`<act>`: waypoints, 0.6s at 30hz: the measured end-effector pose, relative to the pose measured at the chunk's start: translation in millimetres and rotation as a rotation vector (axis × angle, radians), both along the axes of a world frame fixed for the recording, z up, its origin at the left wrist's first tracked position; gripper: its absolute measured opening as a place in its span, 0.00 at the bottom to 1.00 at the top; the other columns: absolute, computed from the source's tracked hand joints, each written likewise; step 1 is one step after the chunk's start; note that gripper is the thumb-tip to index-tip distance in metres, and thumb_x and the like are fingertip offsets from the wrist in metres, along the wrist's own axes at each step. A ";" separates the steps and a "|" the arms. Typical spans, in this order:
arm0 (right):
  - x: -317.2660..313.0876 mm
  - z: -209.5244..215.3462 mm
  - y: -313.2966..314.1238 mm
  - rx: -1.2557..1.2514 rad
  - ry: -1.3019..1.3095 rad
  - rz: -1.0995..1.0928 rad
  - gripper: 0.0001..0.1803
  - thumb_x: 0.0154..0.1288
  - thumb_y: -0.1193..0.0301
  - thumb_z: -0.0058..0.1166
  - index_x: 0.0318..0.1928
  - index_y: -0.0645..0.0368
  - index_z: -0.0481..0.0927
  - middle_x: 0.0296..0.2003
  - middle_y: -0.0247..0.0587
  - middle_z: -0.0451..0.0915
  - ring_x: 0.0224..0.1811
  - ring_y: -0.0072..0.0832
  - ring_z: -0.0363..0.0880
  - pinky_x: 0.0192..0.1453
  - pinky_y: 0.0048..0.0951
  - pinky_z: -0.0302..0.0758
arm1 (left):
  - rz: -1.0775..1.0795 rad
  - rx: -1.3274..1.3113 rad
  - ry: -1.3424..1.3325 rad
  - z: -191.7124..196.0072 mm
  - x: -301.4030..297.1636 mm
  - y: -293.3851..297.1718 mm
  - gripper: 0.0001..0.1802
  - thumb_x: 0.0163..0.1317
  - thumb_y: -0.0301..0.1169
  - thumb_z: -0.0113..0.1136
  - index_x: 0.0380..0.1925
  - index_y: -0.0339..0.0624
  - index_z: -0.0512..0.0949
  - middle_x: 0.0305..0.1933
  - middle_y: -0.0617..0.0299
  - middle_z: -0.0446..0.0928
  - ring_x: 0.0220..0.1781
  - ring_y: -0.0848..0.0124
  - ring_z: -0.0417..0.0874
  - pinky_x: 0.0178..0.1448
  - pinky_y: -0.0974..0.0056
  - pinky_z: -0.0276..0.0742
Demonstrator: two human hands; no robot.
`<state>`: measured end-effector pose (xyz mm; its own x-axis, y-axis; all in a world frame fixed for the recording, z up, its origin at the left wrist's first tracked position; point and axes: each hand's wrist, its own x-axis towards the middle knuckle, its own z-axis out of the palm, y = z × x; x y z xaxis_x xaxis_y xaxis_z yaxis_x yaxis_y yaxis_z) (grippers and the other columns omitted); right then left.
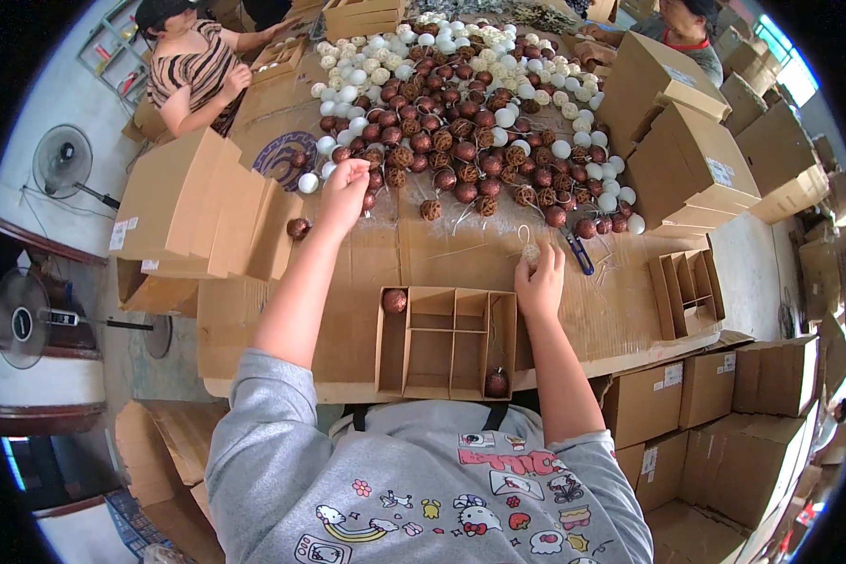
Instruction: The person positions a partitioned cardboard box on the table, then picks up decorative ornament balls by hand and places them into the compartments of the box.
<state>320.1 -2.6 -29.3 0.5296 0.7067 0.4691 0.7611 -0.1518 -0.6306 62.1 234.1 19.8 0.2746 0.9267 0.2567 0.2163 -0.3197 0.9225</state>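
Observation:
My left hand [346, 191] reaches to the left edge of a pile of dark brown glittery ball ornaments [464, 192]. Its fingers are drawn together, and what they hold, if anything, is hidden. To the right, my right hand [542, 282] is closed at the fingertips around a small pale ball-like piece [531, 254] with a white loop on top. Between my forearms a cardboard divider box [426, 359] lies open on the table. One brown ball [395, 301] sits in its far left compartment and another brown ball [497, 382] in its near right one.
White balls [561, 148] and brown woven balls [430, 210] mix into the pile. A blue-handled cutter [581, 255] lies right of it. Another divider box [688, 293] stands at the right edge. Cartons [691, 169] flank the table [348, 273]. Two people work across it.

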 end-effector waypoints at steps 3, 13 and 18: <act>-1.3 2.3 2.7 -0.010 0.002 -0.004 0.22 0.56 0.73 0.55 0.53 0.62 0.71 0.49 0.55 0.70 0.51 0.53 0.71 0.54 0.45 0.71 | 0.022 0.045 0.124 -5.3 6.4 43.7 0.11 0.61 0.28 0.56 0.42 0.35 0.76 0.39 0.58 0.80 0.42 0.70 0.80 0.50 0.66 0.75; -0.2 6.0 1.4 -0.181 -0.153 -0.016 0.25 0.53 0.71 0.56 0.54 0.56 0.72 0.50 0.47 0.72 0.51 0.45 0.72 0.54 0.44 0.71 | 0.281 0.258 0.613 35.1 66.0 163.1 0.12 0.56 0.31 0.54 0.39 0.42 0.80 0.41 0.52 0.81 0.47 0.55 0.80 0.51 0.56 0.75; 2.4 7.6 2.0 -0.206 -0.135 -0.020 0.26 0.52 0.71 0.55 0.54 0.56 0.71 0.51 0.47 0.72 0.50 0.45 0.72 0.53 0.43 0.70 | 0.292 0.327 0.807 49.0 113.1 199.7 0.17 0.55 0.29 0.52 0.46 0.45 0.78 0.47 0.49 0.80 0.51 0.51 0.79 0.54 0.54 0.75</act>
<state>322.6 -0.7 -21.7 0.4869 0.7849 0.3833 0.8319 -0.2828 -0.4775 175.2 433.8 68.7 0.2504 0.9026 0.3501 0.8689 -0.3691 0.3299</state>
